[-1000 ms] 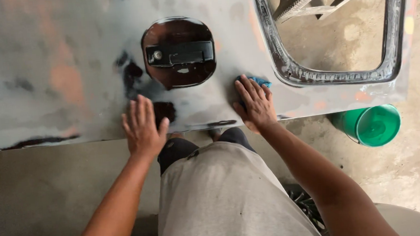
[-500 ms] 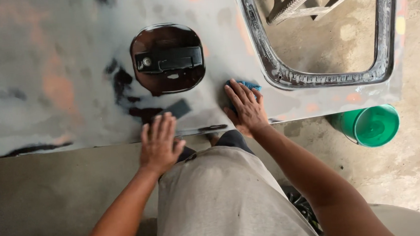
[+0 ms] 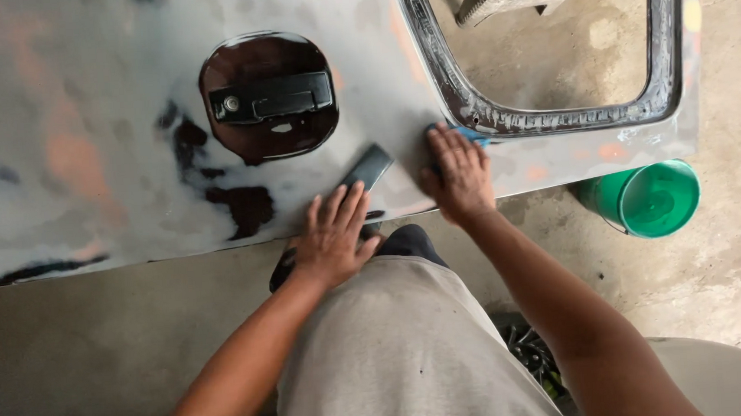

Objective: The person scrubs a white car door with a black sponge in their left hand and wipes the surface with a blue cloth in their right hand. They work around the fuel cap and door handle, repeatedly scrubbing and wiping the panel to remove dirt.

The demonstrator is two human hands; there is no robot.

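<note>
Sanding block point(image 3: 368, 166), a dark flat rectangle, lay on the grey car door panel point(image 3: 102, 105) just past the fingertips of the left hand point(image 3: 331, 235). That hand lay flat with its fingers spread a little, touching the near end of the block and gripping nothing. The right hand point(image 3: 459, 176) was pressed palm down, fingers slightly apart, on a blue pad point(image 3: 469, 131) of which only a corner showed beyond the fingertips, close under the lower edge of the window opening point(image 3: 551, 56).

Outward from the hands, the panel lay flat like a desk top. Most of its surface was dull grey with pinkish patches, which I judged to be paint already rubbed down. Dark glossy paint remained in the recess around the black door handle point(image 3: 271, 98) and in ragged patches point(image 3: 244, 204) below and to the left of it, with another streak along the near edge at the far left. So the sanding looked well along but unfinished, with those dark islands and the handle recess left to do.

A green bucket point(image 3: 648, 199) stood on the concrete floor point(image 3: 68, 359) beyond the panel's right corner
</note>
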